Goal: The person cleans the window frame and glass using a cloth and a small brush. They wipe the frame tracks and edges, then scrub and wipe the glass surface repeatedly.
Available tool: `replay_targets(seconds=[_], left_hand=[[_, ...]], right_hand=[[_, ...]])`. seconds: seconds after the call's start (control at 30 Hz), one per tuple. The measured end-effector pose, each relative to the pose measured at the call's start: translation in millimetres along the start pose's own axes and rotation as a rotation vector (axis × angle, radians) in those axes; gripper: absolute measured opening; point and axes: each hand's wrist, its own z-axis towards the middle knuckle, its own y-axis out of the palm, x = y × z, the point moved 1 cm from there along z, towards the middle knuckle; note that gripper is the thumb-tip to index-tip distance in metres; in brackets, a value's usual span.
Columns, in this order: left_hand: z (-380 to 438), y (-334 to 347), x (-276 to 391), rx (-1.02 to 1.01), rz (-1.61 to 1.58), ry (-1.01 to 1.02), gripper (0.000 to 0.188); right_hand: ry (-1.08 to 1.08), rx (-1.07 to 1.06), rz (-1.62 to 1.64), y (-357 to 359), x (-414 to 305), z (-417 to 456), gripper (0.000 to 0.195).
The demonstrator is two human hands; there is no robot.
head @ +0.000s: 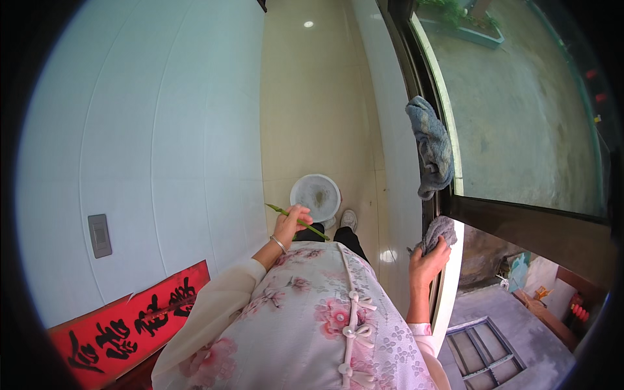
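A thin green stem point(307, 224), pointed at one end, is pinched in my left hand point(288, 223) in front of my waist. With my right hand point(429, 262) I hold a bunched grey cloth point(438, 232) against the window frame's lower rail. Farther along that rail lies a second cloth point(430, 146), blue-grey and crumpled, apart from my right hand. Below my left hand, a round white bucket point(298, 186) stands on the floor by my feet and holds cloudy liquid.
An opened window sash point(529, 209) juts outward on the right, over a courtyard with a planter point(480, 35). A panelled wall point(180, 122) with a grey switch point(100, 236) rises on the left. A red paper banner point(131, 324) bearing writing is at lower left. Glossy tiles point(317, 107) cover the floor.
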Motion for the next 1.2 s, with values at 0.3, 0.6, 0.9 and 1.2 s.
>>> replay_targets(seconds=[0.3,0.6,0.9,1.2], left_hand=[[26.2,0.8,29.2,-0.022,0.090,0.025,0.045],[59.8,-1.0,45.6,-0.104,0.168,0.064,0.043],[113.1,18.3,84.9,-0.267,0.280,0.082,0.045],[202.8,-4.9,166.6,-0.441,0.425,0.127,0.039]], right_hand=[[0.045,-0.037,-0.039,2.2,-20.7,15.1,0.061],[0.104,-0.005,-0.050,10.4,-19.9,14.0,0.064],[0.221,0.154,-0.048,21.1,-40.5,18.0,0.063],[0.422,0.510,-0.052,71.7,-73.0,59.6,0.055]])
